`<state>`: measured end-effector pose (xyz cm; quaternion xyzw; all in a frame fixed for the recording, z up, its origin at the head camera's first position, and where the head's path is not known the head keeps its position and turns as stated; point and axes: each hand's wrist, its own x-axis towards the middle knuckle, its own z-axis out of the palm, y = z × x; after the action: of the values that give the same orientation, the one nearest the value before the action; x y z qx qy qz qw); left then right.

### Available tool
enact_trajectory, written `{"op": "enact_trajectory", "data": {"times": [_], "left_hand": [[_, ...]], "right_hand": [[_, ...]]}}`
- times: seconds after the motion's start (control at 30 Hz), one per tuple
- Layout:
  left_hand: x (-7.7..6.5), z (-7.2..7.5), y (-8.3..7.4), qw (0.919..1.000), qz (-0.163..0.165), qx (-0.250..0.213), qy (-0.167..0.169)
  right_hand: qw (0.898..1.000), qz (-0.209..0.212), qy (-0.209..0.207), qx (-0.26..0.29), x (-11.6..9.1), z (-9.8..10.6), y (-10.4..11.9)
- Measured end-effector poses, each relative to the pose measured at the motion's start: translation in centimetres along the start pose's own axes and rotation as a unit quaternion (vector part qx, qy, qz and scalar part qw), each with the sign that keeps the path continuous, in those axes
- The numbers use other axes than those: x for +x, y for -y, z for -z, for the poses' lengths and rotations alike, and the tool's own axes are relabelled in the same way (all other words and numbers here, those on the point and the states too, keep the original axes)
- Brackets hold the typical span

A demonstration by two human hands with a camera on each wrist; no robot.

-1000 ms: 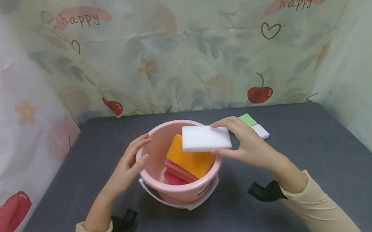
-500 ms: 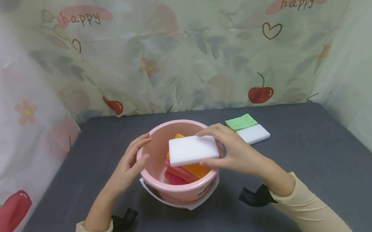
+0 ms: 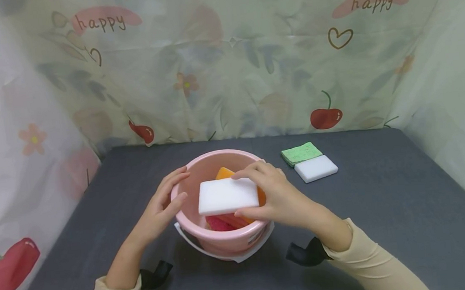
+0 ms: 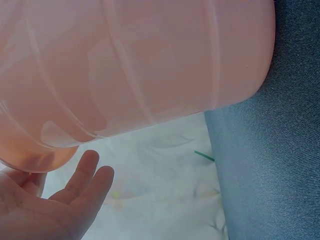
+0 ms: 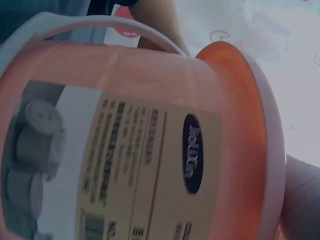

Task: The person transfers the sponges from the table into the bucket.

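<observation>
In the head view my right hand (image 3: 276, 192) pinches a white sponge (image 3: 226, 196) by its right end, thumb on the near edge and fingers on the far edge. The sponge is over the mouth of a pink bucket (image 3: 225, 246). Partly hidden beneath it are an orange sponge (image 3: 224, 173) and pink-red sponges (image 3: 219, 224) inside the bucket. With fingers fairly straight, my left hand (image 3: 159, 212) rests against the bucket's left rim; the left wrist view shows two of its fingers (image 4: 92, 177) extended beside the bucket wall.
To the right on the dark tabletop (image 3: 374, 224) lie a green sponge (image 3: 301, 153) and another white sponge (image 3: 316, 168), touching. The bucket's pale handle (image 3: 243, 257) hangs down in front. A printed curtain (image 3: 233, 70) encloses the back and sides.
My right hand has moved the white sponge leftward and nearer, to over the bucket's middle. The green and white sponges behind it have come into full view. My left hand has stayed still.
</observation>
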<state>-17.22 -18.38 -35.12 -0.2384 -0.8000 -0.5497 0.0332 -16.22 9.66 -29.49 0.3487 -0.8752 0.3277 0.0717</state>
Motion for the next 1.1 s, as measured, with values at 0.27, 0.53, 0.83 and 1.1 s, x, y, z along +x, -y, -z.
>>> {"op": "enact_trajectory", "data": {"times": [0.27,0.53,0.83,1.1], "left_hand": [[0.0,0.0,0.0,1.0,0.008,0.005,0.001],[-0.1,0.0,-0.1,1.0,0.005,0.007,-0.003],[-0.1,0.0,-0.1,1.0,0.001,0.002,0.004],[-0.1,0.0,-0.1,1.0,0.007,0.0,0.005]], "right_hand": [[1.0,-0.011,-0.015,-0.025,0.5,-0.6,0.8],[0.998,-0.012,-0.014,-0.053,1.3,-1.4,1.4],[0.999,-0.017,0.033,-0.027,1.2,-1.1,1.6],[0.999,-0.021,0.025,0.018,0.7,-0.1,0.8]]}}
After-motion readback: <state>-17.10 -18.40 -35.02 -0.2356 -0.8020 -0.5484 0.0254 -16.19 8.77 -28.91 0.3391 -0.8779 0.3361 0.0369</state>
